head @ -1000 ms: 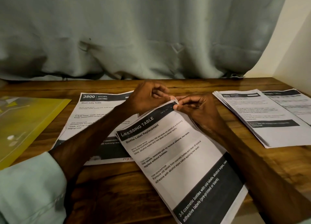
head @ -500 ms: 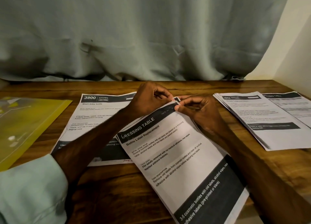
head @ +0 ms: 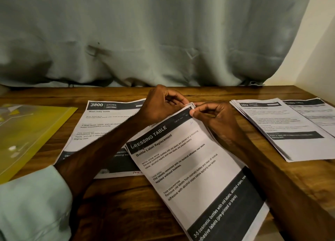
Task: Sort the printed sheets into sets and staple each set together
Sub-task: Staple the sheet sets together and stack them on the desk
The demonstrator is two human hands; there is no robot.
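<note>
Starting nearest us, we see the "DRESSING TABLE" set (head: 190, 168) lying askew on the wooden desk (head: 126, 204), its lower end toward the near edge and its left side overlapping the "3800 KITCHEN" sheet (head: 107, 117). At its far top corner we find the left hand (head: 161, 105) and the right hand (head: 213, 115) meeting, each with fingers curled, pinching that corner. Farther out, a yellow folder (head: 27, 132) lies at the left, a fanned stack of printed sheets (head: 282, 125) at the right, and a grey curtain (head: 145, 41) hangs behind the desk.
</note>
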